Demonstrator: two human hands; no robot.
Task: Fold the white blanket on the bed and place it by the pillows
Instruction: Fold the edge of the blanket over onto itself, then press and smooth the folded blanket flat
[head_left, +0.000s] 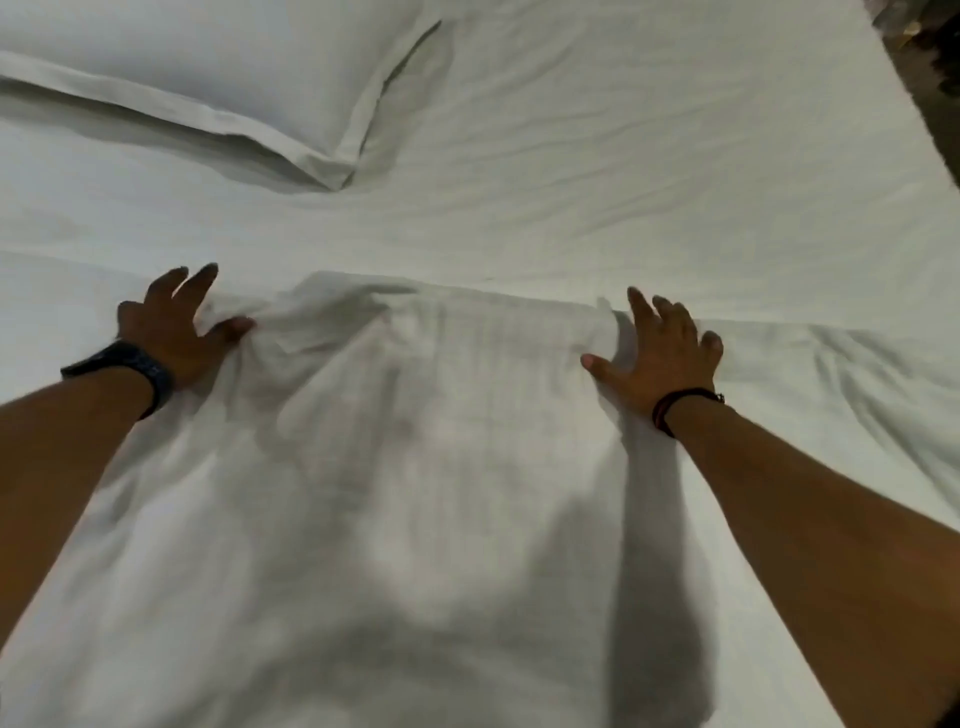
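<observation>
While the blanket (441, 441) lies spread on the bed (675, 182) short of the pillow (182, 78), the left hand (171, 322) and right hand (660, 353) press its far corners, fingers splayed, holding nothing; soft, light and limp, it looks best pinched at those corners.

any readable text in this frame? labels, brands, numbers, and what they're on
None readable.
white blanket: plain, no tag or print showing.
pillow: plain white, no label in view.
dark band on the left wrist: no face, logo or digits can be made out.
cord bracelet on the right wrist: no lettering.
dark strip beyond the bed: too blurred to tell whether it bears any text.
</observation>
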